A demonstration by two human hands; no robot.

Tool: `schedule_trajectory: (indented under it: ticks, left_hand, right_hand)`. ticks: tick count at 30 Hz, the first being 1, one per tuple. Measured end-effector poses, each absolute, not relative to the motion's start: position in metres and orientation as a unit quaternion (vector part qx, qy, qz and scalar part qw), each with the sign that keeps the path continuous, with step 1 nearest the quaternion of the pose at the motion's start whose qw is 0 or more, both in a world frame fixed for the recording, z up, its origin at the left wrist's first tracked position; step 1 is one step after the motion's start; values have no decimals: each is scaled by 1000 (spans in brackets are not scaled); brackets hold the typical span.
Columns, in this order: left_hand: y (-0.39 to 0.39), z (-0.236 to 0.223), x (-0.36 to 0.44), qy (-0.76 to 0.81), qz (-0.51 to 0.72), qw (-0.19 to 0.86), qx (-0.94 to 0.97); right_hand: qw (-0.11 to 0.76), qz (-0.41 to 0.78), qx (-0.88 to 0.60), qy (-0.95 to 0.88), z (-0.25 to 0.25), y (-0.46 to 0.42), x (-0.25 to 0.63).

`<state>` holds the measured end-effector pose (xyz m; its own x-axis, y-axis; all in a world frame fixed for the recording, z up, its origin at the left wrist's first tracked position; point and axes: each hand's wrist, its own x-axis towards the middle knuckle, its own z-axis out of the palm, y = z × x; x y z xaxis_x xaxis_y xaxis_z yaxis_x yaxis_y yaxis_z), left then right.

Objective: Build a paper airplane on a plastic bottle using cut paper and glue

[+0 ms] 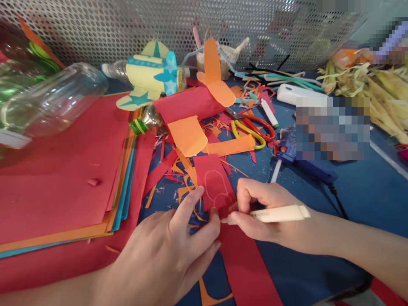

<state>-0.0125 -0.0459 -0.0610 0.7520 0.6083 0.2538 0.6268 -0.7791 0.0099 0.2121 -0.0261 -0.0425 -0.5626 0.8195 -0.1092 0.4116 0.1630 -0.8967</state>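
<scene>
Blue tabletop (379, 187) is a proper craft mess, mostly paper snippets. In the middle there's a red paper piece (207, 163) with pale rounded outlines on it, its near end over a long red strip (251, 267). Left hand (178, 250) has its fingers spread, fingertips on the paper, not gripping anything. Right hand's (270, 195) fingers are closed around a cream marker (280, 213), tip right by the left fingertips; can't tell if it's touching paper. Stacked coloured sheets (57, 170) fill the left side, a clear bottle (57, 97) lying at their far end. Scissors (261, 127) and a blue glue gun (312, 170) lie to the right, corn husks (376, 89) beyond, and a perforated metal panel (95, 34) runs along the back.
</scene>
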Motion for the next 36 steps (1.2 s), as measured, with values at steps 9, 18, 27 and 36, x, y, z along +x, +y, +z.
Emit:
schedule_trajectory:
  ticks: [9,18,27,36]
  left_hand:
    - [-46,-60,-12,-323,-130,30,-937]
    - [-46,-57,-12,-312,-126,47,-941]
    - [-46,-60,-12,-307,-120,54,-943]
    - [-46,-61,-11,-321,-129,40,-937]
  right_hand:
    - [190,491,-387,-757,-39,-25,211]
    - [159,477,-383,-775,-41,-28,212]
    - [134,481,-361,-787,-36,-25,209]
    - [202,508,-403,-733,-34,-27,214]
